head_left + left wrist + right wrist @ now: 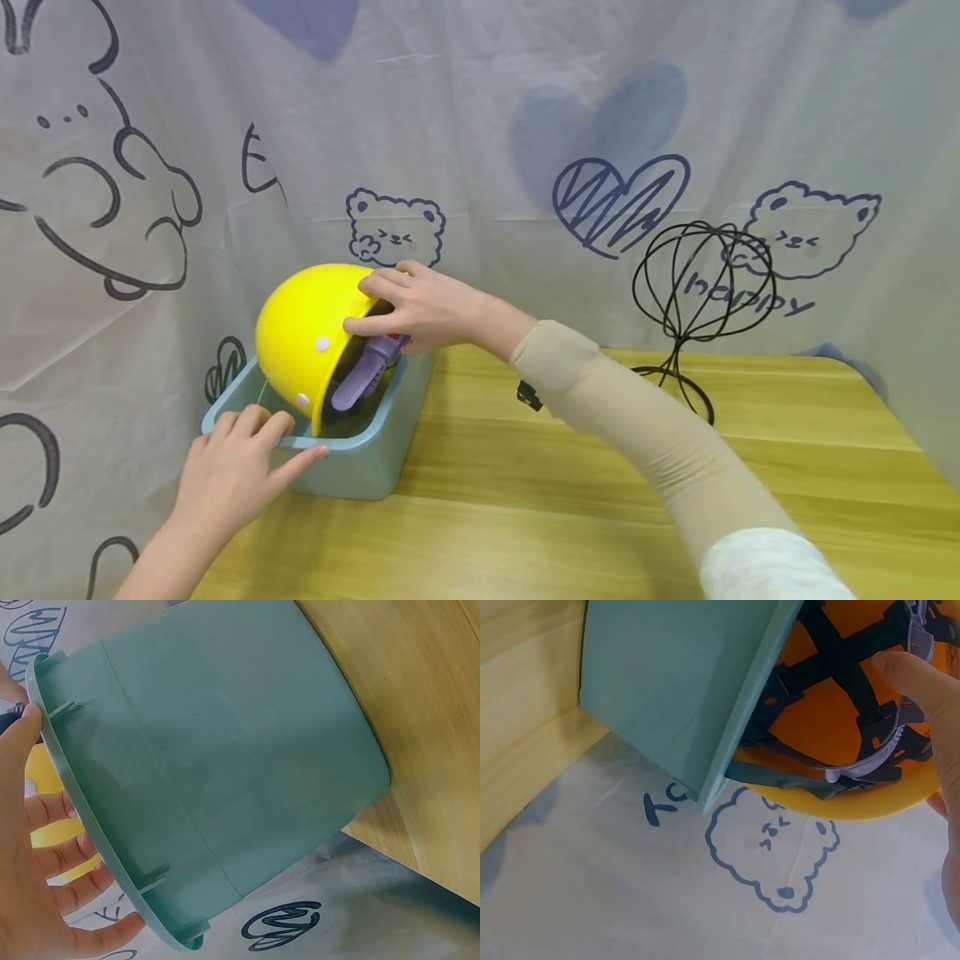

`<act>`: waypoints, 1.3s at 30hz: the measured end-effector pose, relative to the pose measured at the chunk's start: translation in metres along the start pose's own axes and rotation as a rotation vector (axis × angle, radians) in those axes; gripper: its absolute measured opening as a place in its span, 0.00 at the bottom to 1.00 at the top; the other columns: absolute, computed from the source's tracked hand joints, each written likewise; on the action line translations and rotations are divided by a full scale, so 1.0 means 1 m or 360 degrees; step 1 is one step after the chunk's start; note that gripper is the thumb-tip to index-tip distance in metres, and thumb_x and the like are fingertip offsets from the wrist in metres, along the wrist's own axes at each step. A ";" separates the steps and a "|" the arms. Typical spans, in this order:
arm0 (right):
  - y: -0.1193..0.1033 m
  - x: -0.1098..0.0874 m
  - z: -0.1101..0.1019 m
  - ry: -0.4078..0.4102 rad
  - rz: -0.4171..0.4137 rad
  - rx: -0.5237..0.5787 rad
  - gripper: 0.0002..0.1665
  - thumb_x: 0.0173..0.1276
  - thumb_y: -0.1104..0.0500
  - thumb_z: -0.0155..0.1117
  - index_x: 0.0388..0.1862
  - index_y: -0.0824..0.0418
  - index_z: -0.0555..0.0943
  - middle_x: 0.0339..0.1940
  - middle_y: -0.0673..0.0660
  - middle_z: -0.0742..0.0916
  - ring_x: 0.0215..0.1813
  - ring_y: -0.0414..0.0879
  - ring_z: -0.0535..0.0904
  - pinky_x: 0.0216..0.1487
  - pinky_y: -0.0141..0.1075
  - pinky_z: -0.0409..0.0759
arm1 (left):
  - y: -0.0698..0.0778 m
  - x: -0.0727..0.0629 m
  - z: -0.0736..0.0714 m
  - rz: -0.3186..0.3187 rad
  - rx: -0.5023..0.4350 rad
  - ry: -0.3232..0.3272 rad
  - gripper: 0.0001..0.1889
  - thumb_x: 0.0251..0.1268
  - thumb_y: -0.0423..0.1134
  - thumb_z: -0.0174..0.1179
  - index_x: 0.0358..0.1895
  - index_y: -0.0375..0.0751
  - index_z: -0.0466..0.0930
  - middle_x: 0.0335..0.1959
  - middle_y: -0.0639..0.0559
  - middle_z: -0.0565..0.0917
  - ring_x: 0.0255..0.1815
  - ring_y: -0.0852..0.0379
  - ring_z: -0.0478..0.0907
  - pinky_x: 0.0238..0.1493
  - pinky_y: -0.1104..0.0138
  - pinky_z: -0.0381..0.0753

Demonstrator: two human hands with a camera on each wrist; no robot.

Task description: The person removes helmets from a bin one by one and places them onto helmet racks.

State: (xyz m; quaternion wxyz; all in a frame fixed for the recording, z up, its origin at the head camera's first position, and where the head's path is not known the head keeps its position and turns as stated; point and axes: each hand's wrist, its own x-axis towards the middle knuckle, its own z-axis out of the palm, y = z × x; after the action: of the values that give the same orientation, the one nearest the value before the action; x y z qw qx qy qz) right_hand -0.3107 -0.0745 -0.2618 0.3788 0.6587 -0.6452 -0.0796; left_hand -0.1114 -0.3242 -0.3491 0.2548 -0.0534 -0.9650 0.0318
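A yellow hard hat [300, 325] stands tilted on its side in a blue-green plastic bin [341, 475], its opening turned toward the right. My right hand [427, 312] grips the hat's upper brim. In the right wrist view the thumb [911, 675] is inside the hat, close to black suspension straps [840, 656] and a purple plastic band [866, 765]. My left hand [232, 467] holds the near left rim of the bin, with the fingers hooked over it, as the left wrist view shows. The hat's lower part is hidden inside the bin.
The bin stands at the left of a wooden table [540, 492]. At the back right is a black wire stand [678, 337] with a balloon-shaped cage. A printed white curtain [480, 125] hangs behind and along the left side.
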 end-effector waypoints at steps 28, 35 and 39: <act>0.024 -0.033 -0.031 0.0450 -0.0020 -0.0279 0.27 0.64 0.51 0.63 0.58 0.38 0.62 0.48 0.59 0.78 0.51 0.53 0.77 0.50 0.49 0.79 | 0.001 0.003 -0.009 -0.0085 -0.0056 -0.0175 0.31 0.54 0.73 0.58 0.41 0.47 0.79 0.39 0.46 0.78 0.38 0.43 0.72 0.24 0.51 0.71; 0.026 -0.038 -0.039 0.0515 -0.0028 -0.0353 0.26 0.64 0.54 0.62 0.57 0.39 0.64 0.46 0.58 0.78 0.49 0.53 0.76 0.47 0.48 0.78 | 0.001 0.004 -0.012 -0.0115 -0.0072 -0.0271 0.33 0.55 0.74 0.55 0.43 0.46 0.79 0.39 0.45 0.77 0.39 0.42 0.72 0.25 0.51 0.71; 0.030 -0.040 -0.042 0.0562 -0.0015 -0.0402 0.23 0.65 0.52 0.62 0.56 0.40 0.66 0.45 0.58 0.78 0.49 0.53 0.76 0.46 0.47 0.77 | 0.001 0.004 -0.013 -0.0123 -0.0082 -0.0285 0.33 0.55 0.74 0.55 0.43 0.46 0.79 0.38 0.45 0.77 0.39 0.42 0.72 0.25 0.51 0.71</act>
State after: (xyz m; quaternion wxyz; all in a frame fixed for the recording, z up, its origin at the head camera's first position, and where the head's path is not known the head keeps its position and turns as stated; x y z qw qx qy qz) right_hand -0.3156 -0.0174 -0.2296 0.5651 0.6127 -0.5507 -0.0448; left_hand -0.1084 -0.3219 -0.3362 0.1672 -0.0195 -0.9857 0.0019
